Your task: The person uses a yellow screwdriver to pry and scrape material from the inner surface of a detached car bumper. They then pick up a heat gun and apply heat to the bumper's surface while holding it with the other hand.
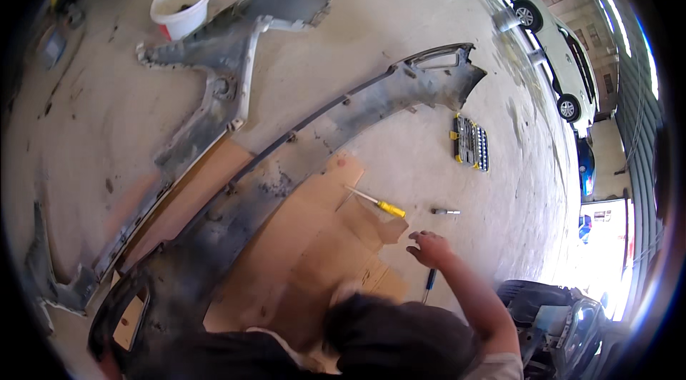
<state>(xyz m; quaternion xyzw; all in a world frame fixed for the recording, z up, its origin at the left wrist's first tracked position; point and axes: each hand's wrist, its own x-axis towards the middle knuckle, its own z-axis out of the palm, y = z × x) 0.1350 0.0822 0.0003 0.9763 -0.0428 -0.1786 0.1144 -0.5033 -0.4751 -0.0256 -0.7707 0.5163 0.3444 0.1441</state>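
Observation:
My right hand (429,249) reaches over the floor at the edge of a cardboard sheet (300,266), its fingers apart and nothing in them. Just beyond it lies a screwdriver (389,209) with a yellow handle, its shaft over the cardboard. To the upper right of the hand is a small ratchet-like metal tool (446,211). Below the hand a tool with a dark blue handle (430,279) lies partly hidden by my knee. A long grey car bumper cover (286,155) stretches across the cardboard. A blurred skin-coloured patch beside its near left end seems to be my left hand (108,367); its fingers cannot be made out.
A second bumper-like panel (214,87) lies to the left, and a white bucket (180,10) stands behind it. On the right sits an open socket set case (470,142). Dark car parts (557,323) are at the lower right; a white car (564,58) stands far right.

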